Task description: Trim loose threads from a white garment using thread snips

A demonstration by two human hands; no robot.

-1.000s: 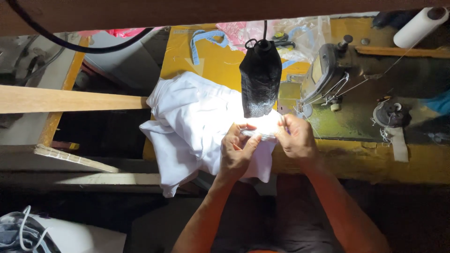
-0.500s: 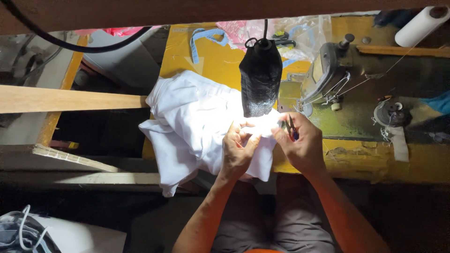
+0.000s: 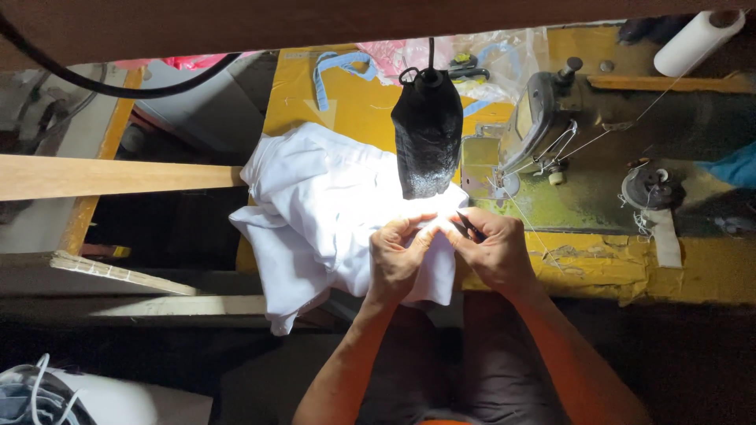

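Cloth [image 3: 331, 212] left of sewing machine [image 3: 543, 126]

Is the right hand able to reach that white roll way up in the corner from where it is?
Probably not easily. The right hand is busy at the white cloth, and the sewing machine stands between it and the white roll at the far corner.

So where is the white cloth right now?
In the head view the white cloth lies heaped left of centre on the yellow table, beside the sewing machine; both hands pinch its lit near edge.
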